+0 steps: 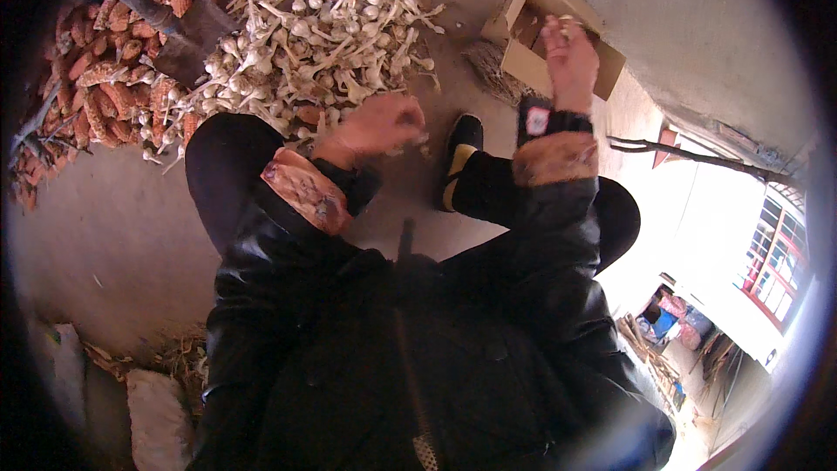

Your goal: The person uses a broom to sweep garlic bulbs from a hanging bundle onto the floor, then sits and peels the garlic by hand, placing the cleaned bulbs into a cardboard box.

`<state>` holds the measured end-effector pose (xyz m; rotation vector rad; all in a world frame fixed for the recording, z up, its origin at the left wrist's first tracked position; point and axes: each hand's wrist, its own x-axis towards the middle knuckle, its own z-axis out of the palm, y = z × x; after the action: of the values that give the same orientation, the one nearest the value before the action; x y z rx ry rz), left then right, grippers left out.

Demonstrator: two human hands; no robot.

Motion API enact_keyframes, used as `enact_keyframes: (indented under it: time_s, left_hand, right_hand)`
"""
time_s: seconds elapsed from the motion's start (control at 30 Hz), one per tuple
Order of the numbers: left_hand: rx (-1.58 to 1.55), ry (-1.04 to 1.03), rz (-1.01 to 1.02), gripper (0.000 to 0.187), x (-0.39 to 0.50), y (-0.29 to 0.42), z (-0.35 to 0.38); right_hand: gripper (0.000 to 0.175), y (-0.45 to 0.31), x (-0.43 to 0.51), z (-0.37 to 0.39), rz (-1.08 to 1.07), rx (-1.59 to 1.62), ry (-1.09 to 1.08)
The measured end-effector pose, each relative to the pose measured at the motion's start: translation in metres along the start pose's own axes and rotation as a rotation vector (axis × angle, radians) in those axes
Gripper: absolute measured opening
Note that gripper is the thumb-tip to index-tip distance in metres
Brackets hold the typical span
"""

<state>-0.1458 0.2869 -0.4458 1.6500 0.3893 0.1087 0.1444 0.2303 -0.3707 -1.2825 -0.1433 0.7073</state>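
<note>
My right hand (570, 59) is over the open cardboard box (605, 69) at the upper right, with a small pale piece, perhaps garlic, at its fingertips. Blur hides exactly how the fingers hold it. My left hand (376, 127) is in front of the near edge of a large heap of dried garlic bulbs with stems (314, 33). Its fingers are curled, and a small pale bit shows just below them; whether they hold it I cannot tell. The inside of the box is mostly hidden by my right hand and the flaps.
Corn cobs (118, 98) are heaped at the upper left, with a shovel blade (196, 39) lying between them and the garlic. A brown fibrous bundle (494, 72) touches the box's left side. My shoe (461, 157) stands between my hands. A thin branch (700, 156) reaches in at the right.
</note>
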Motion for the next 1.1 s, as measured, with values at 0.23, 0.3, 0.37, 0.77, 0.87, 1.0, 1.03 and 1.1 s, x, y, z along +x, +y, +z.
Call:
enact_keyframes:
  time_s: [0.23, 0.3, 0.37, 0.77, 0.87, 1.0, 1.03, 1.1]
  left_hand:
    - [0.202, -0.013, 0.015, 0.035, -0.001, -0.017, 0.01]
    - [0.168, 0.0, -0.085, 0.03, -0.001, -0.013, 0.005]
    - [0.051, 0.024, -0.231, 0.026, 0.0, -0.008, 0.003]
    - [-0.242, 0.382, -0.223, 0.011, -0.002, 0.001, -0.015]
    - [-0.361, 0.459, -0.282, 0.014, 0.004, -0.002, -0.015]
    - [-0.307, 0.624, -0.197, 0.023, 0.012, -0.005, -0.015]
    - [-0.315, 0.631, -0.2, 0.024, 0.014, -0.005, -0.017]
    - [-0.429, 0.647, -0.136, 0.026, 0.015, -0.003, -0.021]
  right_hand:
    - [0.011, 0.06, 0.009, -0.029, 0.197, -0.2, -0.097]
    - [0.015, 0.106, 0.003, -0.017, 0.223, -0.677, -0.22]
    - [0.02, 0.143, 0.003, -0.013, 0.103, -1.11, -0.336]
    - [0.023, 0.223, 0.006, -0.036, -0.193, -1.364, -0.296]
    - [0.019, 0.191, 0.001, -0.014, 0.236, -0.94, -0.307]
    - [0.016, 0.136, -0.034, 0.043, 0.338, -0.562, -0.566]
    - [0.015, 0.125, -0.045, 0.057, 0.311, -0.45, -0.683]
    - [0.015, 0.107, -0.064, 0.081, 0.335, -0.501, -0.628]
